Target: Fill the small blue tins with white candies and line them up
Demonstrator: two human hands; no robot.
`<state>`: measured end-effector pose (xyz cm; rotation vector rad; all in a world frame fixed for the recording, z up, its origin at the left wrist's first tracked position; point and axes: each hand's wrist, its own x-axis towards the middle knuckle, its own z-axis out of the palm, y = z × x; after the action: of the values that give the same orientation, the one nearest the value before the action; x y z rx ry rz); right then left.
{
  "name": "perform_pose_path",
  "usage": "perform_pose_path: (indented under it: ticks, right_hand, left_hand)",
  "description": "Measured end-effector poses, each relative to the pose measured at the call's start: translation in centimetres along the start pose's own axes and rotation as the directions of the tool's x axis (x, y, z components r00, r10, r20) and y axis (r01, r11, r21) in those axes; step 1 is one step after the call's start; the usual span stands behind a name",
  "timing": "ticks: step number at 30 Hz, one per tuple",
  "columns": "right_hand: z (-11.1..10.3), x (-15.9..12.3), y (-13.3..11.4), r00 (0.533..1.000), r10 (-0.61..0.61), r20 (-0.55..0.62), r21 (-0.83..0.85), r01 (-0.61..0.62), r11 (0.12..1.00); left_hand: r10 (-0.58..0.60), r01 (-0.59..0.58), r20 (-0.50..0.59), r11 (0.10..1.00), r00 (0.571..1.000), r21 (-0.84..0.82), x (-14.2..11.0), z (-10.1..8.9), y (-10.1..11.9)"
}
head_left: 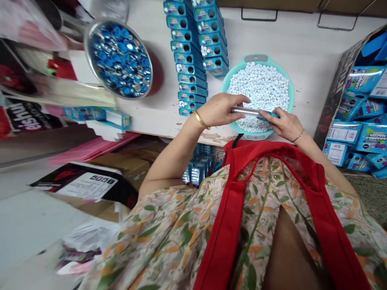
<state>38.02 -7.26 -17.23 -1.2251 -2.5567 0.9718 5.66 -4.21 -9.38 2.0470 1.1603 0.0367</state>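
Note:
Above a turquoise colander-like basin full of small white candies, both hands hold one slim silver tube lying roughly level. My left hand, with a gold bangle at the wrist, is closed round the tube's left part. Fingers of my right hand are closed on its blue right end. The right hand partly covers that end, so its exact shape is unclear. Left of the basin stand rows of blue printed candy boxes, their ends showing white candies or dark round holes.
A metal pot of blue and silver caps stands at the table's left. On the right, a large carton holds many blue packets. Silver-and-blue tubes sit below the table edge. Wire handles stick out at the back.

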Motion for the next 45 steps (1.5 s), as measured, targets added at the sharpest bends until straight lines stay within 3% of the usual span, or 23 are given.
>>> perform_pose_path:
  ticks: [6, 9, 12, 13, 15, 18, 21, 24, 28, 32, 36, 40, 45]
  right_hand:
    - [-0.5, -0.1, 0.8, 0.999, -0.046, 0.026, 0.071, 0.044, 0.997]
    - [-0.4, -1.0, 1.6, 0.999, -0.019, 0.026, 0.096, 0.017, 0.995]
    - [0.1, -2.4, 2.6, 0.979, 0.141, -0.144, 0.246, -0.102, 0.964]
    - [0.4, -2.9, 3.0, 0.946, 0.219, -0.239, 0.317, -0.137, 0.939]
    - [0.9, -3.8, 3.9, 0.834, 0.363, -0.417, 0.440, -0.164, 0.883]
    - [1.7, -4.7, 5.1, 0.668, 0.503, -0.549, 0.562, -0.151, 0.813]
    - [2.2, -5.1, 6.0, 0.601, 0.556, -0.573, 0.614, -0.135, 0.778]
    - [2.6, -5.5, 6.3, 0.597, 0.566, -0.569, 0.641, -0.109, 0.760]
    - [3.2, -5.6, 6.3, 0.649, 0.549, -0.527, 0.666, -0.086, 0.741]
    - [3.1, -5.4, 6.0, 0.672, 0.497, -0.549, 0.591, -0.108, 0.799]
    - [2.3, -5.0, 4.9, 0.706, 0.411, -0.576, 0.444, -0.152, 0.883]
    - [2.0, -3.6, 3.5, 0.783, 0.283, -0.554, 0.303, -0.126, 0.945]
    - [2.8, -1.3, 2.3, 0.856, 0.169, -0.489, 0.224, -0.064, 0.973]
  left_hand:
    - [0.025, -0.025, -0.004, 0.996, 1.000, -0.084, -0.4, 0.4, -1.0]
    - [-0.013, 0.011, -0.017, 0.997, 1.000, -0.073, -0.6, 1.2, -2.6]
    - [-0.145, 0.148, -0.068, 0.988, 0.987, 0.034, -0.4, 2.9, -5.3]
    - [-0.202, 0.208, -0.082, 0.975, 0.976, 0.078, -0.2, 3.7, -6.2]
    - [-0.305, 0.317, -0.094, 0.936, 0.948, 0.152, 0.9, 5.8, -7.7]
    - [-0.388, 0.394, -0.069, 0.900, 0.919, 0.185, 4.0, 9.5, -8.1]
    - [-0.362, 0.361, -0.005, 0.926, 0.932, 0.111, 7.8, 13.0, -6.6]
    - [-0.283, 0.283, 0.022, 0.959, 0.959, -0.003, 10.9, 15.6, -5.1]
    - [-0.221, 0.218, -0.010, 0.967, 0.975, -0.131, 12.1, 17.0, -5.1]
    - [-0.161, 0.143, -0.064, 0.964, 0.985, -0.226, 9.8, 15.8, -6.4]
    - [-0.046, 0.017, -0.140, 0.980, 0.989, -0.197, 5.8, 12.1, -6.3]
    - [0.088, -0.103, -0.176, 0.992, 0.980, -0.077, 2.9, 7.1, -4.1]
    - [0.153, -0.143, -0.088, 0.983, 0.984, 0.117, 2.0, 2.4, 0.2]
